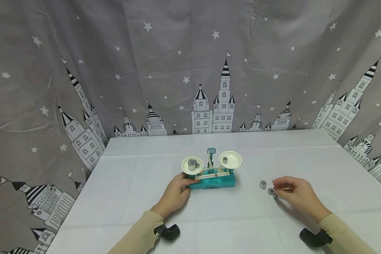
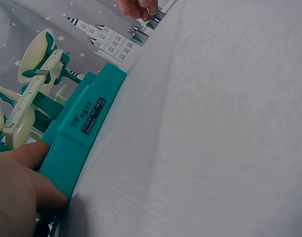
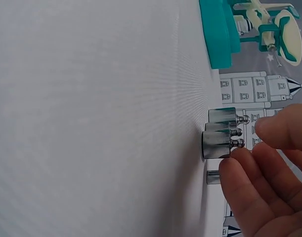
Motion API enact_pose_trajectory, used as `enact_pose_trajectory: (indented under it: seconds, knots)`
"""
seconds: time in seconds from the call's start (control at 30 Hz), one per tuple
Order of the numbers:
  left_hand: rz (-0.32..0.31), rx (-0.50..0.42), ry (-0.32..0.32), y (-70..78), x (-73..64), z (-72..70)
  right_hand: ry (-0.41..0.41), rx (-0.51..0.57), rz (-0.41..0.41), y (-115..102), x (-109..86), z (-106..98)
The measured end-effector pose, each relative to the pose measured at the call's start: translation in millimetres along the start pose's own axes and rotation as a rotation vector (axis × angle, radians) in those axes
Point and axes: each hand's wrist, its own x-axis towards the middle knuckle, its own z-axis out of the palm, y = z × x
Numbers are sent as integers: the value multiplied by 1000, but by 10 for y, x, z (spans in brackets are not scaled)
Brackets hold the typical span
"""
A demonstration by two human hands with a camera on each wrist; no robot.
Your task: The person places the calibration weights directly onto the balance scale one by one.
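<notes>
A teal balance scale with two cream pans stands on the white table. My left hand grips the left end of its base; in the left wrist view two digits lie against the front. On the left pan sit a larger metal weight and a smaller one beside it. The right pan bears one small weight. My right hand hovers over several knobbed metal weights, thumb and fingers apart, a fingertip close to the nearest weight; contact is unclear.
The white table reaches back to a grey curtain printed with castles and stars. Black camera mounts are strapped to both wrists. The weights by my right hand stand to the right of the scale.
</notes>
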Motion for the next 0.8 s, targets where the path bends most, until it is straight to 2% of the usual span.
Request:
enact_pose_trajectory:
  seconds: [0.27, 0.57, 0.8]
  knots:
    - [2, 5, 0, -2, -2, -2, -18, 32, -55, 20, -13, 29]
    - [-8, 4, 5, -11, 2, 2, -31, -169, -46, -25, -7, 60]
    - [-2, -4, 3, -8, 3, 9, -36, -200, -47, -75, -12, 68]
